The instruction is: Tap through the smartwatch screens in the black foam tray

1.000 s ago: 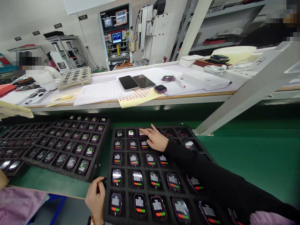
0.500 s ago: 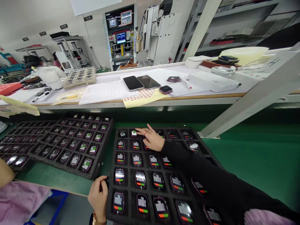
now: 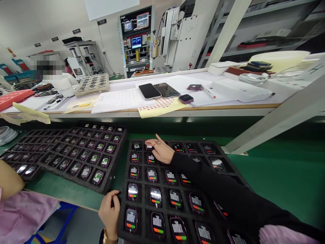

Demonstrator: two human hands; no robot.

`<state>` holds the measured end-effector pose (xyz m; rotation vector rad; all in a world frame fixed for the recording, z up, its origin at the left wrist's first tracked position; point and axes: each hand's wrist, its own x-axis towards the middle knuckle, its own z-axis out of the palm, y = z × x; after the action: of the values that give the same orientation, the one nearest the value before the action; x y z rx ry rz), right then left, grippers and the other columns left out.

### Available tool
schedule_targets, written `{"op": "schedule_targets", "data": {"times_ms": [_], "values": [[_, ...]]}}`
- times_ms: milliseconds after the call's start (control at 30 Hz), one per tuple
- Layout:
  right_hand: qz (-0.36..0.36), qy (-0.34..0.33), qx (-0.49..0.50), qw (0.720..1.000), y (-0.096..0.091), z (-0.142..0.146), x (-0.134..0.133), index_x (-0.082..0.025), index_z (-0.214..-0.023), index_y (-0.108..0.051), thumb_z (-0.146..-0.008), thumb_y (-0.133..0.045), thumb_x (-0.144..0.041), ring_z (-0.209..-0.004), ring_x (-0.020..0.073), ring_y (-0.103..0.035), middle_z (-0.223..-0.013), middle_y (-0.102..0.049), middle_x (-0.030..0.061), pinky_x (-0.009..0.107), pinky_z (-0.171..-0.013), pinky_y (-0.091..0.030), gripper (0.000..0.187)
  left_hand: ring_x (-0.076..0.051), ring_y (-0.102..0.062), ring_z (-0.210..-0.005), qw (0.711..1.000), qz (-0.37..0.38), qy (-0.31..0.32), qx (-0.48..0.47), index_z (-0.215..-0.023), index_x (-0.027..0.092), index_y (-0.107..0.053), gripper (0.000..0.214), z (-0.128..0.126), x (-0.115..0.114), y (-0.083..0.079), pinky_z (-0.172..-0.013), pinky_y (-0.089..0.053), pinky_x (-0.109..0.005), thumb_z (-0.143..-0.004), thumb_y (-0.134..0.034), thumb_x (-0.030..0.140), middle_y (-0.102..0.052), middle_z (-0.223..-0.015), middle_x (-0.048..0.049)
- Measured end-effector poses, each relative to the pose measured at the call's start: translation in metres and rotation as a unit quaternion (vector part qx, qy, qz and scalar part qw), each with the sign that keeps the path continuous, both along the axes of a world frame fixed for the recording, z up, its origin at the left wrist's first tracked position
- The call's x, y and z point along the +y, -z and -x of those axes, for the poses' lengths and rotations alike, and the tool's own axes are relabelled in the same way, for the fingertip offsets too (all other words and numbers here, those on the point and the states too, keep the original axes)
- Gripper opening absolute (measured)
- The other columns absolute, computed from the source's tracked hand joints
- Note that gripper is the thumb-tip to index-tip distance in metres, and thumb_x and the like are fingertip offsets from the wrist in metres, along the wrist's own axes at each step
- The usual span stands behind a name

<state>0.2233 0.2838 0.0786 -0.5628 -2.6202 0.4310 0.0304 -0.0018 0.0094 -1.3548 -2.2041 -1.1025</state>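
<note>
Text on the watches is way too small to read. The right hand covers a few near the far edge of the tray, and the black sleeve hides probably a whole diagonal of pockets. The tray's near row and the wrist of the left hand are cut off at the bottom.

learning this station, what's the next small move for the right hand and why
Probably slide the right hand one pocket left, onto the far-row corner watch of the tray: its fingertips rest on the second watch, the corner one lies just beside, and the left hand grips the tray's near edge.
</note>
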Motion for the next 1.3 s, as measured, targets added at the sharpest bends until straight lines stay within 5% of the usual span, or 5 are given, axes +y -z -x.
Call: {"op": "schedule_targets", "data": {"times_ms": [733,900,1100,1200,1300], "values": [[0.034,0.0,0.003,0.999,-0.014,0.035,-0.009,-0.019,-0.107,-0.052,-0.075,-0.044,-0.004,-0.12,0.026,-0.054,-0.116,-0.065,0.0103,0.06,-0.119,-0.01,0.036,-0.017,-0.068,-0.065,1.0,0.005,-0.013,-0.027,-0.08,0.023,-0.072,0.027,-0.004,-0.001,-0.004,-0.059,-0.048,-0.024,-0.088,-0.046,0.019,-0.075,-0.077,-0.002],[0.065,0.075,0.013,0.995,-0.027,-0.029,0.0,-0.02,-0.111,-0.055,-0.082,-0.041,-0.012,-0.118,0.0265,-0.057,-0.119,-0.064,0.0096,0.057,-0.117,-0.022,0.033,-0.017,-0.068,-0.065,1.0,0.008,0.002,-0.025,-0.081,0.023,-0.073,0.028,-0.001,-0.002,-0.001,-0.06,-0.048,-0.025,-0.09,-0.046,0.021,-0.075,-0.076,-0.0021],[0.123,0.257,0.024,0.958,-0.033,-0.162,-0.016,-0.022,-0.109,-0.057,-0.09,-0.036,-0.038,-0.1,0.0324,-0.067,-0.107,-0.07,0.0134,0.045,-0.089,-0.055,0.033,-0.017,-0.068,-0.065,0.999,0.015,0.014,-0.035,-0.082,0.024,-0.073,0.028,0.003,-0.001,0.001,-0.058,-0.047,-0.024,-0.09,-0.047,0.025,-0.075,-0.077,-0.0019],[0.152,0.375,0.026,0.914,-0.02,-0.23,-0.046,-0.025,-0.104,-0.058,-0.083,-0.039,-0.042,-0.094,0.0369,-0.069,-0.102,-0.072,0.0166,0.05,-0.08,-0.056,0.033,-0.018,-0.069,-0.067,0.998,0.034,0.02,-0.058,-0.086,0.024,-0.074,0.028,0.005,-0.001,-0.001,-0.054,-0.047,-0.024,-0.091,-0.047,0.029,-0.076,-0.079,-0.0026],[0.252,0.515,0.063,0.817,0.004,-0.279,-0.088,-0.034,-0.088,-0.064,-0.071,-0.047,-0.047,-0.097,0.038,-0.068,-0.099,-0.073,0.0122,0.051,-0.083,-0.054,0.027,-0.021,-0.071,-0.073,0.981,0.07,0.018,-0.183,-0.094,0.023,-0.072,0.031,0.006,-0.005,-0.008,-0.058,-0.052,-0.026,-0.091,-0.047,0.039,-0.075,-0.084,-0.0058]]}}
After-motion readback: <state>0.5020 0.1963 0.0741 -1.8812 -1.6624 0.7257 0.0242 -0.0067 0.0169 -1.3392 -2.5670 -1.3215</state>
